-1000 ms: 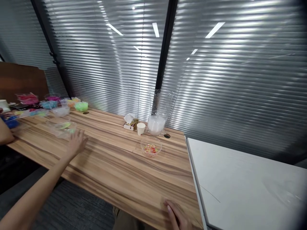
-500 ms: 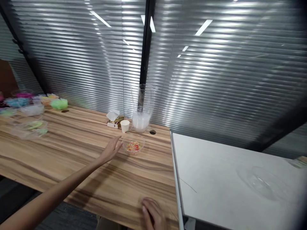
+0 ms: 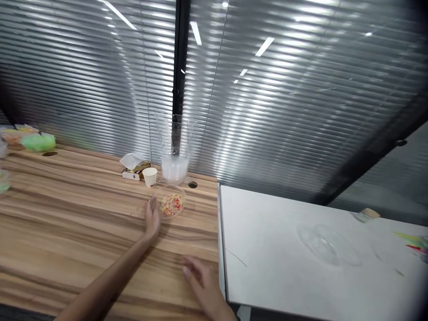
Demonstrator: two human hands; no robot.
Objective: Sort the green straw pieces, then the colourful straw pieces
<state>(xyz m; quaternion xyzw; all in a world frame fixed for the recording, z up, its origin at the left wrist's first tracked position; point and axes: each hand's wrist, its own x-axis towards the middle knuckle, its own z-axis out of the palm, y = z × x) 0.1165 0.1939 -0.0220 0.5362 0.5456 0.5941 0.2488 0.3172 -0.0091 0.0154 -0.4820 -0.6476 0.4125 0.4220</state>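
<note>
A clear, shallow plastic bowl (image 3: 180, 189) holding small red, yellow and pink bits (image 3: 171, 204) rests on the wooden table (image 3: 83, 209). My left hand (image 3: 153, 217) is at the bowl's left side, edge-on, fingers stretched along the rim; whether it touches is hard to tell. Lower down, my right hand (image 3: 202, 281) hovers over the table near its right edge, fingers loosely bent and thumb apart, with nothing in it. Just behind the bowl stand a white paper cup (image 3: 150, 177) and a tall clear container (image 3: 174, 167) with whitish contents at the bottom.
A tissue box (image 3: 135, 172) sits left of the cup. Green stuff in a bag or bowl (image 3: 38, 142) lies at the far left. On the adjoining white table (image 3: 267, 258) are clear round lids or dishes (image 3: 324, 244). A cable hole (image 3: 192, 184) and blinds-covered glass lie behind.
The view has swung to the right. My left hand has turned and come up against or close to the bowl's left side. My right hand has moved forward from the table's near edge.
</note>
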